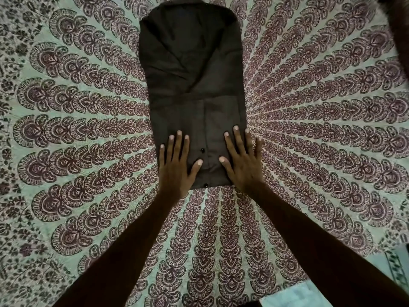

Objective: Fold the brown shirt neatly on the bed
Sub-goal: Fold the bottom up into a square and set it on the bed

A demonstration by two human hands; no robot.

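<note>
The brown shirt [192, 85] lies flat on the bed as a long narrow strip, its sides folded inward, the collar end far from me and the buttoned hem end close to me. My left hand [177, 165] rests palm down, fingers spread, on the near left corner of the shirt. On the near right corner my right hand [242, 160] lies flat the same way, its outer fingers over the shirt's right edge. Two dark buttons show between my hands. Neither hand grips the cloth.
The bed is covered with a pale green bedsheet [309, 129] printed with maroon peacock-feather motifs fanning outward. A light blue cloth patch [294, 295] shows at the bottom right. A dark blurred shape [398, 23] fills the top right corner.
</note>
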